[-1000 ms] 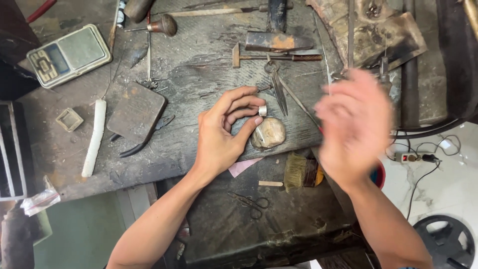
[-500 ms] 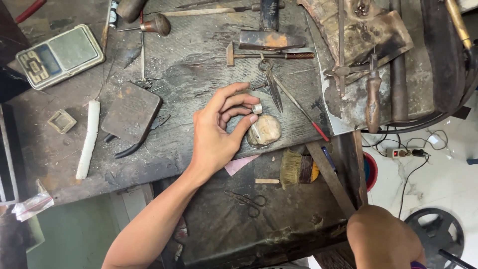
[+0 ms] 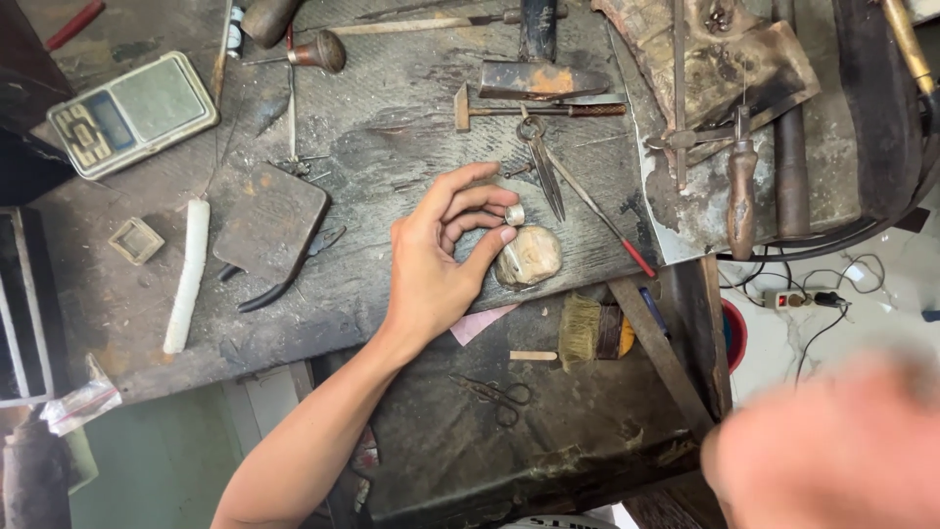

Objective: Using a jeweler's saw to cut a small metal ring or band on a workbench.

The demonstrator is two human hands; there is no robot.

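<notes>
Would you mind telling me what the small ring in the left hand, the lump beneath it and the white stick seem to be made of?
Ring: apparently metal, a dull silvery-grey band, pinched by the left hand.
Lump: perhaps stone or a waxy compound; pale beige, mottled, rounded, matte.
White stick: possibly wax or plastic; smooth, off-white, slightly grimy.
Bench: worn, dark-stained wood showing grain.

Bare hands (image 3: pixel 441 260), sleeveless forearms
</notes>
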